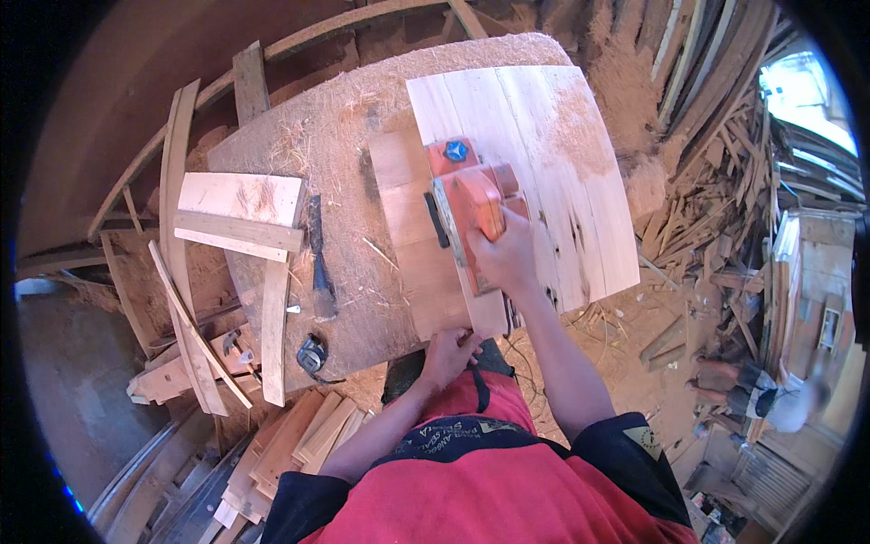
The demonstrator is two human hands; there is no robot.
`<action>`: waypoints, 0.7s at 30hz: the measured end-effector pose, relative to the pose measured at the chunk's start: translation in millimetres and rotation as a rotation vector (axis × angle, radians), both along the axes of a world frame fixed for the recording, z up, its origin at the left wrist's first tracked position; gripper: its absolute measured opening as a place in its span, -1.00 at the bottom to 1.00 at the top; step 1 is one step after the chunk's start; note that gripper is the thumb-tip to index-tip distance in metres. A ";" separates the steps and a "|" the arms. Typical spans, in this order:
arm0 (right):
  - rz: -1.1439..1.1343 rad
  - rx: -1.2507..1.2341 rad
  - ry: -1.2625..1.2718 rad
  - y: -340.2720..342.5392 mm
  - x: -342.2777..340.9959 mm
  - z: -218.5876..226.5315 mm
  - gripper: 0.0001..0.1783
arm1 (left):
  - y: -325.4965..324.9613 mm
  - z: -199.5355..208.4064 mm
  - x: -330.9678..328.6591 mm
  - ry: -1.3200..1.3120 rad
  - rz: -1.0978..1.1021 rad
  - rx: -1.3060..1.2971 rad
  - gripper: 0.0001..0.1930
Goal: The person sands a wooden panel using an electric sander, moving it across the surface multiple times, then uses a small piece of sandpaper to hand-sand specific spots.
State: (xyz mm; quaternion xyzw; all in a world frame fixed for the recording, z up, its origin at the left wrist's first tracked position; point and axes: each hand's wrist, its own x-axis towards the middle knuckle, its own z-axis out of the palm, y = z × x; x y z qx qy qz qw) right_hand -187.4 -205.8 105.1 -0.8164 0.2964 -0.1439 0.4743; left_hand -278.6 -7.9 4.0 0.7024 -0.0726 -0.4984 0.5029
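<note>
A wide panel of pale, jointed boards lies on the sawdust-covered workbench. On the panel's left part sits an orange electric planer with a blue knob at its far end. My right hand is wrapped round the planer's rear handle. At the near edge of the panel, my left hand has its fingers curled together by the panel's corner; what they grip, if anything, is hidden. A browner flat sheet lies along the panel's left side.
Left on the bench are planks, a dark long-handled tool and a tape measure. A hammer lies lower left. Scrap wood heaps up at right, with another person at far right.
</note>
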 end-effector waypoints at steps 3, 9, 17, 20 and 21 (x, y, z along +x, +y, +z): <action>0.021 -0.014 -0.012 -16.5 48.4 0.6 -0.76 | -1.3 6.2 2.0 0.021 0.011 0.018 -0.56; 0.008 -0.151 -0.041 -59.5 165.3 -28.3 -0.70 | -0.3 8.3 0.5 -0.090 -0.009 0.038 -0.54; 0.034 -0.234 0.178 -99.1 231.7 -11.9 -0.49 | -1.3 15.9 13.3 -0.392 -0.136 0.117 -0.57; 0.161 -0.213 -0.005 -84.2 126.8 -18.3 -0.51 | 15.6 -10.1 21.9 -0.372 0.147 -0.239 -0.65; 0.139 -0.265 -0.056 -73.6 77.5 -28.9 -0.50 | 18.6 -6.2 45.4 -0.479 0.097 -0.012 -0.67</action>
